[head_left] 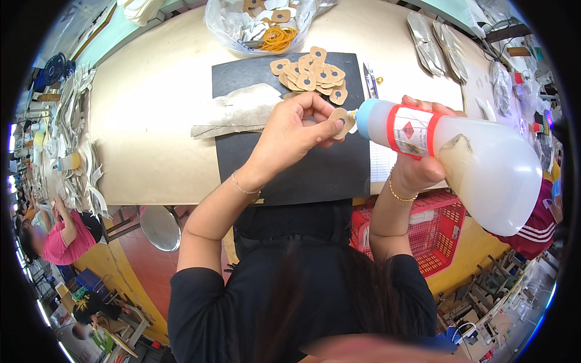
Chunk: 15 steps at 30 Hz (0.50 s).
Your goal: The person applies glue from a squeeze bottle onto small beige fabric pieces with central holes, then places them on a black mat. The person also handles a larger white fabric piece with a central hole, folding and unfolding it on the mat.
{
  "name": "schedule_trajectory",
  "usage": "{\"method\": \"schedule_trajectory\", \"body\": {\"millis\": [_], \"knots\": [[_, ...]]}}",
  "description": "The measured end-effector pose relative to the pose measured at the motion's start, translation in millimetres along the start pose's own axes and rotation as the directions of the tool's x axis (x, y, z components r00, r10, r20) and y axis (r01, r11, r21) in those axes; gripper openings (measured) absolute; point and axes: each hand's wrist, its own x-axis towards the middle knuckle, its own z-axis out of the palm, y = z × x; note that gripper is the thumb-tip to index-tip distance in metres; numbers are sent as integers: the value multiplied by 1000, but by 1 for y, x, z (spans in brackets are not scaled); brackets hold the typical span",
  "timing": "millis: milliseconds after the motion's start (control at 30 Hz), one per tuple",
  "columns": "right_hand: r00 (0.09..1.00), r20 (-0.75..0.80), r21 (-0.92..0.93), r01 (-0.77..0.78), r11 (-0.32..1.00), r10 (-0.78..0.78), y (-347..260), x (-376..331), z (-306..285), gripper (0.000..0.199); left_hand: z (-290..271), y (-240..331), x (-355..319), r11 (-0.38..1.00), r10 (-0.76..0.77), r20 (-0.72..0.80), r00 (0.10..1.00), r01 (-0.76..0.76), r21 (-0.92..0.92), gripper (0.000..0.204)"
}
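Between thumb and fingers, my left hand (305, 124) pinches a small tan patch (343, 123) with a dark spot at its middle. My right hand (423, 148) is wrapped round a large translucent squeeze bottle (484, 160) with a light blue cap and a red-and-white label. The bottle is tipped sideways, and its nozzle meets or nearly meets the edge of the patch. A heap of similar tan patches (315, 75) lies on the black mat (290, 163) beyond my left hand. Beside it is a stack of pale grey fabric pieces (242, 109).
A clear plastic bag (260, 30) with more patches and orange rubber bands stands at the far side. Pens (370, 81) and a paper sheet (381, 163) lie right of the mat. Bundled pale pieces (426, 45) rest at far right; a red basket (417, 236) is below the table edge.
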Motion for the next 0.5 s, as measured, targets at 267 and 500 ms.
{"method": "schedule_trajectory", "body": {"millis": [267,500], "knots": [[992,-121,-362,-68,930,25,-9,3,6,92,1,2,-2,999,-40,0,999,40,26,19],[999,-33,86,5,996,-3,-9,2,-4,88,0,0,5,999,-15,-33,999,13,-52,19]]}}
